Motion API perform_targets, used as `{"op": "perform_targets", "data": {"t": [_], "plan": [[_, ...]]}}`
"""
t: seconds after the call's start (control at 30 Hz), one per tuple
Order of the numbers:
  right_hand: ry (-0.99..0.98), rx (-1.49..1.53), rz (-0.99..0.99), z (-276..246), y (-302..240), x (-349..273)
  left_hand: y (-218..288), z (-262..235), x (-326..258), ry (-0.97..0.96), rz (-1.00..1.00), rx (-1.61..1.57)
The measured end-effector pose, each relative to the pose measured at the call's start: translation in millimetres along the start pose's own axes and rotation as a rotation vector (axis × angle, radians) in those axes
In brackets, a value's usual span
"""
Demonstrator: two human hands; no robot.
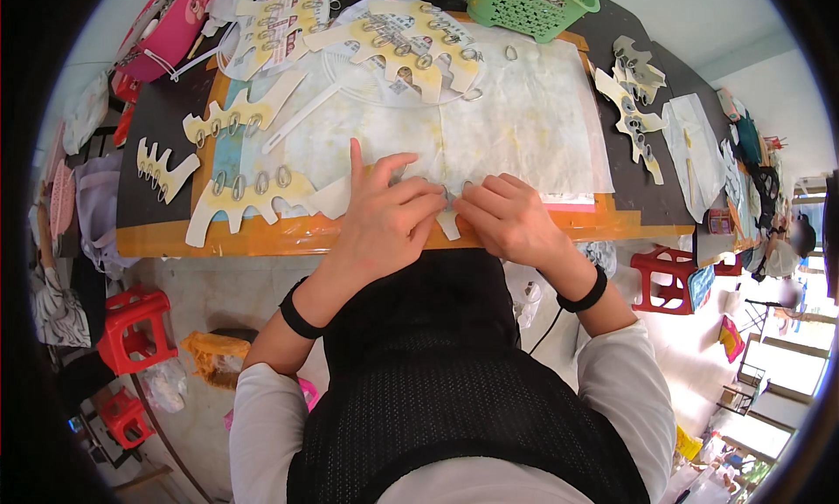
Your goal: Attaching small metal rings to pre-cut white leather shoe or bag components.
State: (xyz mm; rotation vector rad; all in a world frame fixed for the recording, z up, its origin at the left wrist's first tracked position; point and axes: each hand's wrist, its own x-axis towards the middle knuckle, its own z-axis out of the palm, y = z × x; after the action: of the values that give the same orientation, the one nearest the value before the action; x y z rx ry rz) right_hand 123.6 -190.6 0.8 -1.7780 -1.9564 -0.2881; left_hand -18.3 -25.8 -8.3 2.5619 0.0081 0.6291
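Hiding small card piece (449, 226), left hand (384, 220), right hand (507, 217)

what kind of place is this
Probably a small hand-assembly workshop: a long worktable strewn with cream card cutouts carrying rows of metal rings, a green basket at the far edge, and red plastic stools on the bare floor.

Bright, even daylight fills the scene, strongest at the overexposed right margin, and casts only soft shadows on the worktop (175, 238). Fisheye distortion bends straight edges near the dark circular rim. The centre is sharp; the distant right-hand background is blurred and washed out.
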Motion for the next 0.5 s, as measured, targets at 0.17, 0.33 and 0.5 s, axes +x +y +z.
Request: {"op": "perform_targets", "data": {"t": [0.17, 0.33, 0.5], "plan": [[0.099, -0.034, -0.02, 3.0, -1.9, 3.1, 1.2, 0.5, -2.0, -0.018, -0.002, 0.011], [0.098, 0.156, 0.097, 0.7, 6.2, 4.1, -1.2, 2.0, -2.4, -0.02, 0.052, 0.002], [0.047, 0.195, 0.026, 1.7, 12.6, 5.0, -2.9, 3.9, -3.8, -0.002, 0.054, -0.011]]}}
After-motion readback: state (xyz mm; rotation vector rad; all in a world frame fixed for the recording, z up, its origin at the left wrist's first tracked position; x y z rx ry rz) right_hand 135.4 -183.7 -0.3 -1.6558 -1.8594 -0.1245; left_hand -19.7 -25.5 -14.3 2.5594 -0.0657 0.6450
